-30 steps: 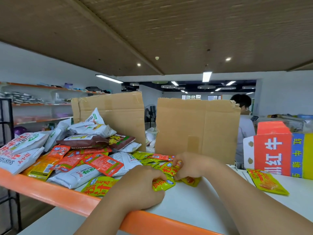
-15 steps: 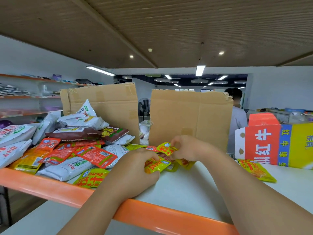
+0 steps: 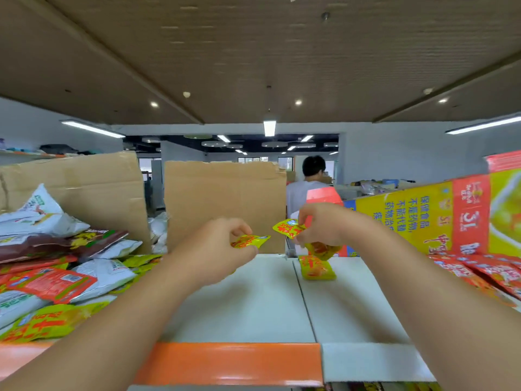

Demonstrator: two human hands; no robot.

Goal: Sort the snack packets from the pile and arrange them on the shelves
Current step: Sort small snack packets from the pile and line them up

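One yellow packet (image 3: 251, 240) is pinched by the left hand (image 3: 222, 249), a crowded bunch (image 3: 290, 228) by the right hand (image 3: 324, 224), beneath which one may be dropped.

Brown ceiling (image 3: 253, 52) with strip lights (image 3: 269, 127) over white walls (image 3: 394, 153) and a wall shelf (image 3: 28, 155)
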